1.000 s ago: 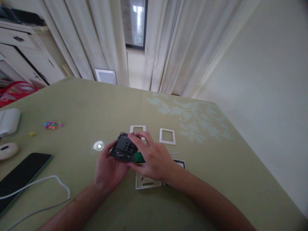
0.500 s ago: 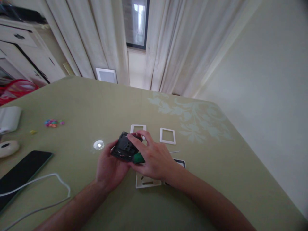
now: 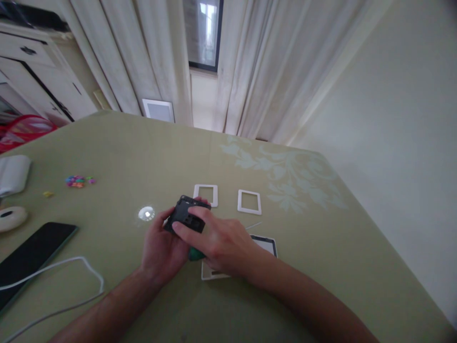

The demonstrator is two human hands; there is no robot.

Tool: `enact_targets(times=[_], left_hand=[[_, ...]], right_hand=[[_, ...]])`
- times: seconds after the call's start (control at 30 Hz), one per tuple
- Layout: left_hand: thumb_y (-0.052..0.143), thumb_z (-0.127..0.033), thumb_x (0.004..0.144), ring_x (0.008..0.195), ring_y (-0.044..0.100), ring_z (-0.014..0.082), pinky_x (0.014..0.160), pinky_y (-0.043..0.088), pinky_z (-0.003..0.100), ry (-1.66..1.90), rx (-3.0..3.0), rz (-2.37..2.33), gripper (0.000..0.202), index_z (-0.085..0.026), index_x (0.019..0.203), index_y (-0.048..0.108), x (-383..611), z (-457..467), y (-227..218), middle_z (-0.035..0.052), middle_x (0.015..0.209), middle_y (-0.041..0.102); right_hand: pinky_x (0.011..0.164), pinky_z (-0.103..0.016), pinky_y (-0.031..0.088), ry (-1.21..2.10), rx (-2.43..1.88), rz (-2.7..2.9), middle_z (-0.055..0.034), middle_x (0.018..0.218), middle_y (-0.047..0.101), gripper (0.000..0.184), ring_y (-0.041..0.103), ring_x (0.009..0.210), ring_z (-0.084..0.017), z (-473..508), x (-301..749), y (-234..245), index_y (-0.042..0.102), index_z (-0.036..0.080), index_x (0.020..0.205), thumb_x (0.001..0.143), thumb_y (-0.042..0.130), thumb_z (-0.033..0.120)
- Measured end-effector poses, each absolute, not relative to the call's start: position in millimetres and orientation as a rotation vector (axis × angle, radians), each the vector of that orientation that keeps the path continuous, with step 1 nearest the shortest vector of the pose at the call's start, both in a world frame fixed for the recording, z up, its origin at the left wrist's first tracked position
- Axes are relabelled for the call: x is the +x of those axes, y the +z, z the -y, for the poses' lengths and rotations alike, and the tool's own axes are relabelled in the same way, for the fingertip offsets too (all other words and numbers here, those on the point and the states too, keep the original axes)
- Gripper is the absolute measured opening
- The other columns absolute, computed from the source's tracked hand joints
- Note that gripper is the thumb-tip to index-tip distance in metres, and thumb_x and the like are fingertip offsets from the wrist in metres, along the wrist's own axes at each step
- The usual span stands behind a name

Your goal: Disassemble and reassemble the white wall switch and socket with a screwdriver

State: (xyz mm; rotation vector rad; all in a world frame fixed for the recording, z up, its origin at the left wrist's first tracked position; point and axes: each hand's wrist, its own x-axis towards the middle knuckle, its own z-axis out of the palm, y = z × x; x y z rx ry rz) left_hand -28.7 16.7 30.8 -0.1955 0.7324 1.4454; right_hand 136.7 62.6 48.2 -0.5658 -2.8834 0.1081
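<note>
My left hand (image 3: 161,252) is wrapped round the side and underside of a black plastic switch-like module (image 3: 184,210), tilted with its moulded face up. The thumb and a finger of my right hand (image 3: 226,244) press on that face. Tucked under the right palm is a green-handled screwdriver (image 3: 195,254); its thin shaft sticks out beyond the hand, pointing away to the right. Below the right hand lies a white plastic housing (image 3: 216,277), mostly covered. A white piece with dark inner edging (image 3: 274,247) shows past the wrist.
Two white square frames (image 3: 215,196) (image 3: 240,202) lie beyond my hands. At left are a phone (image 3: 37,257), a white cable (image 3: 91,269), small coloured pieces (image 3: 76,181), a white case (image 3: 14,174) and a rounded white object (image 3: 14,219). A wall (image 3: 400,166) borders the table's right side.
My right thumb has moved up onto the module's face. The screwdriver's green handle has shifted down and left, away from the module's edge. My left hand stays almost still.
</note>
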Motion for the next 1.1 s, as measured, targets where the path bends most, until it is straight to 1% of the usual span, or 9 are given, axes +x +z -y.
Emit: enact_targets(times=[0.1,0.27,0.5,0.63,0.77,0.83,0.97,1.03,1.1], left_hand=[[0.044,-0.029,0.103,0.127,0.074,0.0341,0.115,0.058,0.046,1.418,-0.197,-0.712,0.056,-0.002,0.148,0.064,-28.5,-16.7,33.4,0.0197,0.128,0.079],[0.043,-0.028,0.105,0.129,0.073,0.031,0.115,0.057,0.038,1.46,-0.196,-0.731,0.056,0.001,0.15,0.061,-28.6,-17.9,34.3,0.0202,0.134,0.077],[0.05,-0.027,0.098,0.128,0.073,0.0369,0.116,0.057,0.05,1.455,-0.142,-0.698,0.06,-0.001,0.15,0.061,-29.5,-17.3,26.8,0.0221,0.131,0.078],[0.049,-0.027,0.099,0.126,0.074,0.0362,0.115,0.058,0.049,1.443,-0.15,-0.731,0.057,-0.001,0.149,0.063,-28.1,-17.3,27.5,0.0214,0.127,0.079],[0.045,-0.029,0.104,0.117,0.078,0.0343,0.11,0.061,0.048,1.418,-0.218,-0.748,0.051,-0.003,0.14,0.069,-28.0,-16.5,32.5,0.0198,0.114,0.082],[0.043,-0.028,0.105,0.109,0.081,0.0324,0.105,0.063,0.046,1.422,-0.239,-0.761,0.047,-0.005,0.132,0.074,-29.1,-16.2,33.8,0.0182,0.106,0.083],[0.045,-0.024,0.105,0.091,0.082,0.0279,0.096,0.067,0.044,1.482,-0.268,-0.847,0.036,-0.011,0.111,0.078,-30.1,-17.0,33.0,0.0134,0.093,0.083],[0.046,-0.023,0.105,0.091,0.082,0.0283,0.095,0.067,0.044,1.497,-0.268,-0.863,0.035,-0.011,0.109,0.078,-29.0,-17.7,32.2,0.0136,0.093,0.083],[0.045,-0.023,0.105,0.095,0.082,0.0295,0.094,0.067,0.044,1.492,-0.255,-0.843,0.036,-0.01,0.111,0.078,-27.4,-18.1,31.4,0.0152,0.097,0.083]], right_hand=[[0.049,-0.031,0.051,0.02,-0.495,2.911,-0.0147,0.155,0.056,0.042,0.073,0.082,-0.019,-59.6,135.6,47.5,0.05,0.028,0.154,0.112,0.044,0.025],[0.047,-0.033,0.051,0.024,-0.507,2.904,-0.0155,0.152,0.058,0.037,0.072,0.081,-0.02,-59.3,133.6,47.3,0.056,0.022,0.147,0.113,0.044,0.026],[0.05,-0.034,0.055,0.087,-0.503,2.93,-0.019,0.155,0.053,0.038,0.07,0.081,-0.02,-60.7,133.5,47.8,0.057,0.021,0.147,0.111,0.048,0.025],[0.047,-0.034,0.054,0.045,-0.495,2.923,-0.0195,0.152,0.056,0.035,0.069,0.08,-0.02,-59.8,131.7,45.6,0.059,0.018,0.142,0.112,0.042,0.022],[0.049,-0.033,0.055,0.006,-0.482,2.921,-0.0168,0.151,0.058,0.033,0.073,0.084,-0.02,-58.7,132.5,44.5,0.061,0.017,0.136,0.113,0.038,0.021],[0.052,-0.034,0.058,0.069,-0.513,2.892,-0.0166,0.157,0.055,0.037,0.075,0.092,-0.023,-59.5,134.3,45.2,0.055,0.019,0.146,0.111,0.046,0.027],[0.062,-0.039,0.065,0.272,-0.737,2.732,-0.0215,0.163,0.048,0.081,0.073,0.115,-0.033,-64.8,137.4,47.0,0.028,0.021,0.168,0.103,0.064,0.052],[0.065,-0.04,0.066,0.317,-0.853,2.699,-0.0214,0.163,0.048,0.085,0.073,0.115,-0.034,-68.0,137.8,47.2,0.029,0.021,0.168,0.102,0.064,0.061],[0.066,-0.041,0.066,0.323,-0.893,2.717,-0.0197,0.163,0.048,0.079,0.074,0.112,-0.034,-70.5,137.9,47.0,0.038,0.022,0.163,0.102,0.061,0.065]])
